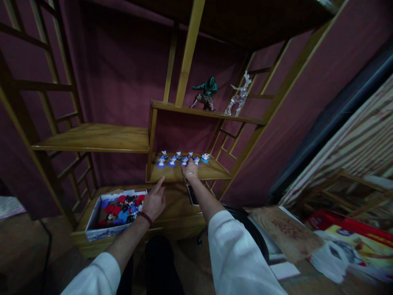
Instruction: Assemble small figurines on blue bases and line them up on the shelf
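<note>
White sleeves [239, 250] are nearest the cam, w/ the R hand [190, 167] reaching out to the small shelf [172, 175]. Its fingers are bent down among the front-row purple-and-white figurines [161, 162], at the 3rd from L; can't tell how far apart the fingertips are, or if they grip it or just touch. L hand [154, 202] has index stretched toward the shelf's front edge, other fingers loosely bent, nothing seen in it; it's just beside the cardboard box [104, 234]. Progress, as far as it shows: approx. 8 figurines are up & standing in 2 rows, i.e. 4 purple-based in front, 3 dark-based figurines [179, 155] behind, plus 1 blue-based figurine [205, 157] at the back row's R end. Left over: a jumbled pile of red, blue & dark figurines [123, 211] in the box, too tangled to count, so prob. only an early part is done. Phone [193, 194] lies on the lower board, partly behind the R forearm. Farther up, a green crouching statuette [206, 93] & a clear deer ornament [239, 97] stand on the shelf above.
</note>
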Demonstrator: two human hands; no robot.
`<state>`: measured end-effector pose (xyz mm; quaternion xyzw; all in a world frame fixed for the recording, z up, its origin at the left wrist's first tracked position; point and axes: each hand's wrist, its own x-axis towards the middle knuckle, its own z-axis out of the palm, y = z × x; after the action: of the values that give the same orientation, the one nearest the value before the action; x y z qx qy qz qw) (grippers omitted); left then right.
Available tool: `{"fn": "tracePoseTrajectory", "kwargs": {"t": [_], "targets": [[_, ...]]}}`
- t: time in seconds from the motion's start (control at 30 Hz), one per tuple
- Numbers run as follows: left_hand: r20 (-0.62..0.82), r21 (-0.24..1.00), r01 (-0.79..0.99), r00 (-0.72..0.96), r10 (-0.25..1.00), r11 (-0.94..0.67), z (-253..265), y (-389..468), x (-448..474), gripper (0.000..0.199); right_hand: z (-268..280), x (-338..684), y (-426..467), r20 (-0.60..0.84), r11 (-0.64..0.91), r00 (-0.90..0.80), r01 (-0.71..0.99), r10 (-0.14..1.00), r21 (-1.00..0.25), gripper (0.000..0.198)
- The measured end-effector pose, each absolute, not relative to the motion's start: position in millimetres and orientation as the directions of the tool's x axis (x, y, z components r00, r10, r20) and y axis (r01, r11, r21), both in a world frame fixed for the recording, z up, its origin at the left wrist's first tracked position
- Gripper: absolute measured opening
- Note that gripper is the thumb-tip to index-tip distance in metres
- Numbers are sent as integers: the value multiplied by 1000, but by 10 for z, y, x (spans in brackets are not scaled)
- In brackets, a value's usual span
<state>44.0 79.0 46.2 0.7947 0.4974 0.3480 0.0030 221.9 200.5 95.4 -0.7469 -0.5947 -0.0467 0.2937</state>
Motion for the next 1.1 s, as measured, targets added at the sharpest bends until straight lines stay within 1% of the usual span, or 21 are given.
{"fn": "tracePoseTrajectory", "kwargs": {"t": [0.2,0.43,0.57,0.67,0.77,0.87,0.97,1.1], "targets": [[532,360,797,252,808,-485,464,774,451,29,946,2217,2011,443,-94,266,923,856,-373,42],[515,366,799,254,819,-478,466,766,446,29,941,2210,1985,454,-89,267,922,850,-376,46],[502,368,793,271,822,-486,469,757,425,28,943,2193,1919,477,-75,283,910,832,-408,47],[499,353,795,286,818,-493,475,744,416,27,933,2192,1838,500,-51,308,884,810,-464,44],[477,339,807,296,828,-484,477,723,421,25,894,2182,1718,580,30,338,846,741,-532,35],[468,333,805,311,827,-491,448,693,428,26,821,2125,1534,649,168,350,784,676,-598,27],[500,314,779,350,792,-542,364,653,414,29,727,2003,1293,663,323,303,689,685,-649,27],[487,263,758,430,760,-597,209,604,351,29,587,1793,1009,641,413,233,597,731,-688,26]]}}
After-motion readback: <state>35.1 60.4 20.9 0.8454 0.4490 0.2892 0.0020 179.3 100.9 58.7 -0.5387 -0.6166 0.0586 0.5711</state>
